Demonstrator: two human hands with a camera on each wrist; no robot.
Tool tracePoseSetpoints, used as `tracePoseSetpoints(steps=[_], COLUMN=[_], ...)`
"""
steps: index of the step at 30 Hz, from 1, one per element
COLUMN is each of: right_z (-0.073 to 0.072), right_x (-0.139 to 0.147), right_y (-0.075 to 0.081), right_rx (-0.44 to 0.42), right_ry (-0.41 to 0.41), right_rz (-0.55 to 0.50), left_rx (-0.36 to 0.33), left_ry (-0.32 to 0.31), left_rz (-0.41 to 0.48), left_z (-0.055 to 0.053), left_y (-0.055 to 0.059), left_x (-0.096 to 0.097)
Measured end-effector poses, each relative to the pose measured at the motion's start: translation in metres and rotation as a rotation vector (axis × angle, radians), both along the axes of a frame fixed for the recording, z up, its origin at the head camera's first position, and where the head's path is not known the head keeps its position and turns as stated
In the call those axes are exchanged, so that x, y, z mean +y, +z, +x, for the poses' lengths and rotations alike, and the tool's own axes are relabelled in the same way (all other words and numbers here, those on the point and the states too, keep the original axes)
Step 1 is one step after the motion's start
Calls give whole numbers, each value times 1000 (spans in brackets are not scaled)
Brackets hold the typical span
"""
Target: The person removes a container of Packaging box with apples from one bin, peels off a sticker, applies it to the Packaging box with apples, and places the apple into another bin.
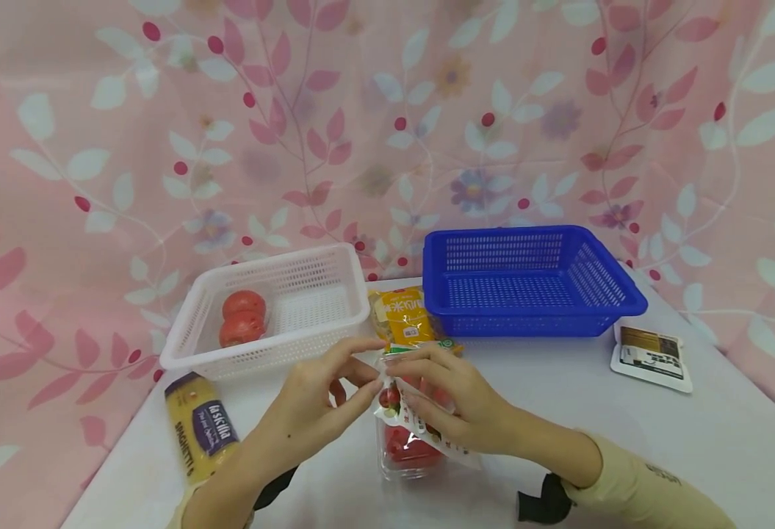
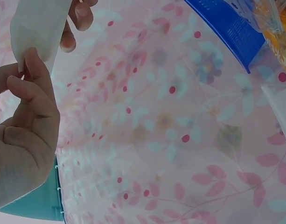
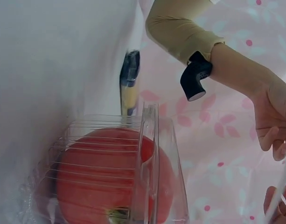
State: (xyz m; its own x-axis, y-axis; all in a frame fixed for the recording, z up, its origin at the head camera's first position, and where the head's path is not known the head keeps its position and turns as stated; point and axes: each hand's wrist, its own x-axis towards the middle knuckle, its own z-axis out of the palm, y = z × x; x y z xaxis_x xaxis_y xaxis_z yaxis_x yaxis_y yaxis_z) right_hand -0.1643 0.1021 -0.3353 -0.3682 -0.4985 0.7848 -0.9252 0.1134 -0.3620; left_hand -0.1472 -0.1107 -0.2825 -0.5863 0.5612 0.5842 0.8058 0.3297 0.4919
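Observation:
Between my two hands is a thin white sheet of printed labels with fruit pictures (image 1: 392,411); its pale back shows in the left wrist view. My left hand (image 1: 317,411) pinches its upper edge between thumb and finger. Close beside it, my right hand (image 1: 460,400) pinches the same sheet with bent fingers. Below the hands stands a clear plastic box (image 1: 403,474) on the white table. Red tomatoes (image 3: 101,177) fill it, seen through its ribbed wall in the right wrist view. The sheet and hands partly cover the box in the head view.
A white basket (image 1: 308,342) holding two wrapped tomatoes (image 1: 243,323) stands back left; a blue basket (image 1: 532,323) stands back right. Between them lies a yellow food bag (image 1: 405,316). A spaghetti pack (image 1: 202,426) lies left, a white-edged packet (image 1: 651,358) right.

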Motion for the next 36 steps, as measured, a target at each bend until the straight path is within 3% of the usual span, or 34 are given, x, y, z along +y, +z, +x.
tracePoseSetpoints(steps=[6, 13, 19, 27, 36], right_z=[5, 4, 6, 10, 11], right_x=[2, 0, 0, 3, 5], right_y=[1, 2, 3, 1, 1], right_rx=[-124, -106, -120, -99, -61], right_ry=[-36, -11, -6, 30, 58], right_rz=[2, -29, -20, -9, -42], left_rx=[-3, -48, -39, -85, -73], left_ry=[-12, -67, -95, 19, 96], left_rz=[-10, 22, 26, -51, -106], left_z=[-3, -3, -5, -4, -11], left_y=[-3, -3, -4, -7, -8], left_x=[2, 1, -2, -10, -20])
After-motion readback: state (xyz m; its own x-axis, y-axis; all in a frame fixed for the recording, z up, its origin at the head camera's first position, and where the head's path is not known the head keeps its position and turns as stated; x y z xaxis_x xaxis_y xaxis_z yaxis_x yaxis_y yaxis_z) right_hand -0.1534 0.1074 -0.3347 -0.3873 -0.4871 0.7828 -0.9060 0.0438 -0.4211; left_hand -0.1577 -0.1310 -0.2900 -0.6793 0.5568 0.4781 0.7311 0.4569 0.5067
